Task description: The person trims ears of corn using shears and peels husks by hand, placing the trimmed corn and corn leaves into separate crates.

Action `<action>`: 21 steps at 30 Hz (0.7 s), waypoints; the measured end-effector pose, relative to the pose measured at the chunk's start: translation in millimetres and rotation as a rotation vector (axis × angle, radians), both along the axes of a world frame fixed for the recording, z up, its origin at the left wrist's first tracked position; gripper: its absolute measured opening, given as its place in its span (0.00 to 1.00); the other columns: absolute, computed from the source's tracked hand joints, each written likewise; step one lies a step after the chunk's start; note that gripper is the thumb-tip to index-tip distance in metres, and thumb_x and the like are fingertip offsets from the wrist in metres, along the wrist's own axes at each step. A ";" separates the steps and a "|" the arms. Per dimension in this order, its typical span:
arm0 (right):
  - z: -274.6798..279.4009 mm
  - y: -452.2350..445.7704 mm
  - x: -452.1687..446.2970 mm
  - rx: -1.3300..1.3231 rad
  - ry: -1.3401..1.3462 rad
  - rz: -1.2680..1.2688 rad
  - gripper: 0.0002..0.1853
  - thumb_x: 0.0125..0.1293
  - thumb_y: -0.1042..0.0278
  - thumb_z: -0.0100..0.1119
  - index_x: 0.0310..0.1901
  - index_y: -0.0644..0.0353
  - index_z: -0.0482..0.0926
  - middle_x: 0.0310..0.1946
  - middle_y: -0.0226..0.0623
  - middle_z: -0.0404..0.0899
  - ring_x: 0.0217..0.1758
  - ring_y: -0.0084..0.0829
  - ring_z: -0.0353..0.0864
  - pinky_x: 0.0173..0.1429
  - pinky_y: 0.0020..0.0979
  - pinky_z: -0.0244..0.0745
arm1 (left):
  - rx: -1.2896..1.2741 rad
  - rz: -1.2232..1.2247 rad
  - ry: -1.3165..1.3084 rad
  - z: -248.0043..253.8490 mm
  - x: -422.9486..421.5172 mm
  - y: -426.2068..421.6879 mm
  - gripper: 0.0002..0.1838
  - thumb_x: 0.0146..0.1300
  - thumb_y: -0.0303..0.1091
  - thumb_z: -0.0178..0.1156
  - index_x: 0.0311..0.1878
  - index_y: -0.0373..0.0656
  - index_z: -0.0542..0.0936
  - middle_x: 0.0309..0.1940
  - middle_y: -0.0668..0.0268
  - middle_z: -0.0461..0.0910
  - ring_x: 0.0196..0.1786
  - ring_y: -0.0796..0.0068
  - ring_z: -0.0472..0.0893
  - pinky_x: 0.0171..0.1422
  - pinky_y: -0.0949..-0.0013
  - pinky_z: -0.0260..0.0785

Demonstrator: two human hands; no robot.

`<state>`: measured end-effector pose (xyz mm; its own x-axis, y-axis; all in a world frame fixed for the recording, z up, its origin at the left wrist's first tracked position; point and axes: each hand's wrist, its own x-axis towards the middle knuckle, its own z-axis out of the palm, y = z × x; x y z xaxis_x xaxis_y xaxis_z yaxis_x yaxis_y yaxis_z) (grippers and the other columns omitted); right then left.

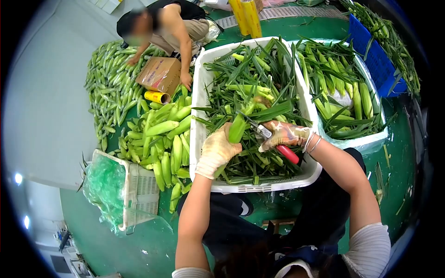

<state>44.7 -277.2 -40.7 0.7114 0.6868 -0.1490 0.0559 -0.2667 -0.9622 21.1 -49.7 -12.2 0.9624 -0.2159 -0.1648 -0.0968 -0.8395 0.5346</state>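
Observation:
My left hand (219,149), in a pale work glove, is closed around an ear of corn (238,129) still in its green husk. In my right hand (286,135), gloved with a printed pattern, is a pair of pruning shears (288,154) with a red handle. The blades point left and reach the upper part of the ear; whether they are closed on it I cannot tell. Both hands are over the near half of a white plastic crate (198,95) full of cut leaves and husk trimmings (273,169).
Husked-looking green ears (162,129) lie piled to the left, with wrapped ears (104,88) beyond. A co-worker (174,23) crouches by a cardboard box (160,74). At right stand a foam box of corn (378,116) and a blue crate (371,51); a crate with green plastic (106,185) stands near left.

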 end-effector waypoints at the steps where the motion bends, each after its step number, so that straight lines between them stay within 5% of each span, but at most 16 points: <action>1: -6.5 -1.0 -4.0 0.259 0.459 -0.017 0.14 0.52 0.65 0.68 0.33 0.63 0.73 0.24 0.33 0.76 0.22 0.20 0.73 0.28 0.25 0.74 | -0.253 0.030 0.034 -22.3 5.0 12.8 0.31 0.44 0.33 0.67 0.54 0.40 0.71 0.40 0.59 0.81 0.41 0.65 0.80 0.48 0.67 0.73; 3: -13.3 3.4 -9.9 0.204 0.442 -0.079 0.10 0.56 0.67 0.65 0.27 0.62 0.73 0.17 0.30 0.73 0.17 0.22 0.71 0.22 0.26 0.73 | -0.540 0.040 0.042 -16.7 7.7 25.7 0.31 0.44 0.25 0.68 0.54 0.34 0.70 0.40 0.65 0.79 0.40 0.77 0.77 0.47 0.73 0.73; 4: -9.9 6.5 -12.0 0.233 0.482 -0.129 0.11 0.57 0.67 0.64 0.25 0.62 0.73 0.16 0.30 0.73 0.17 0.22 0.71 0.23 0.26 0.73 | -0.766 0.126 0.095 -17.6 8.8 32.0 0.31 0.43 0.25 0.68 0.55 0.36 0.71 0.40 0.64 0.80 0.39 0.76 0.78 0.46 0.73 0.73; 5: -10.4 9.8 -14.0 0.323 0.575 -0.195 0.13 0.57 0.64 0.65 0.24 0.61 0.73 0.17 0.30 0.73 0.15 0.22 0.71 0.22 0.27 0.73 | -0.722 0.113 0.153 -14.7 12.0 44.1 0.30 0.44 0.25 0.67 0.54 0.37 0.71 0.40 0.65 0.80 0.39 0.76 0.78 0.45 0.73 0.73; 7: -3.6 17.3 -11.9 0.289 0.501 -0.202 0.15 0.57 0.60 0.66 0.33 0.61 0.72 0.22 0.29 0.72 0.23 0.21 0.71 0.30 0.26 0.72 | -0.681 0.099 0.206 -14.5 13.8 52.4 0.28 0.45 0.25 0.66 0.54 0.37 0.71 0.40 0.65 0.79 0.39 0.75 0.78 0.44 0.73 0.72; 9: 4.4 30.1 -11.1 0.247 0.302 -0.295 0.21 0.57 0.57 0.66 0.44 0.60 0.70 0.28 0.27 0.72 0.31 0.20 0.70 0.39 0.24 0.69 | -0.942 0.108 0.254 -19.8 8.0 47.3 0.25 0.49 0.27 0.65 0.53 0.39 0.72 0.40 0.65 0.79 0.40 0.76 0.77 0.45 0.73 0.72; 12: 13.2 54.8 2.0 0.480 0.134 -0.438 0.20 0.57 0.59 0.66 0.45 0.62 0.72 0.29 0.28 0.73 0.31 0.20 0.70 0.39 0.25 0.70 | -0.948 0.190 0.168 -17.8 -0.2 16.2 0.24 0.53 0.32 0.65 0.53 0.39 0.71 0.39 0.62 0.79 0.41 0.74 0.77 0.47 0.71 0.72; 13: 15.8 58.9 7.4 0.417 0.092 -0.490 0.18 0.56 0.62 0.66 0.44 0.62 0.73 0.28 0.29 0.74 0.31 0.20 0.70 0.38 0.24 0.70 | -0.794 0.113 -0.031 -9.2 -6.3 3.0 0.20 0.60 0.42 0.60 0.50 0.40 0.74 0.39 0.62 0.79 0.42 0.73 0.77 0.49 0.69 0.71; 14: 16.5 61.1 11.6 0.351 0.050 -0.539 0.16 0.56 0.65 0.65 0.42 0.63 0.74 0.27 0.30 0.75 0.31 0.20 0.70 0.38 0.24 0.70 | -0.792 0.105 -0.026 -5.9 -6.6 4.1 0.20 0.60 0.42 0.60 0.50 0.40 0.74 0.39 0.62 0.79 0.42 0.73 0.77 0.49 0.69 0.71; 18: -8.1 47.5 41.0 0.311 -0.003 -0.802 0.11 0.54 0.74 0.63 0.40 0.63 0.76 0.24 0.31 0.76 0.23 0.24 0.73 0.27 0.31 0.70 | -0.662 0.185 -0.073 -6.0 9.9 65.7 0.29 0.70 0.56 0.38 0.43 0.41 0.79 0.38 0.63 0.79 0.44 0.72 0.75 0.50 0.69 0.69; 19: -14.2 37.5 47.9 0.464 0.096 -0.884 0.10 0.54 0.73 0.62 0.38 0.62 0.76 0.22 0.34 0.76 0.22 0.27 0.74 0.29 0.31 0.71 | -0.787 0.471 -0.130 -32.4 18.6 108.9 0.28 0.69 0.57 0.39 0.48 0.41 0.77 0.43 0.61 0.77 0.45 0.71 0.75 0.54 0.64 0.68; 21: -39.2 4.8 72.8 0.018 -0.080 -0.908 0.13 0.53 0.65 0.63 0.37 0.62 0.74 0.23 0.36 0.76 0.23 0.31 0.75 0.31 0.32 0.72 | -1.269 0.703 -0.213 -50.5 50.4 175.8 0.25 0.68 0.54 0.44 0.55 0.42 0.70 0.51 0.61 0.74 0.49 0.65 0.74 0.59 0.60 0.67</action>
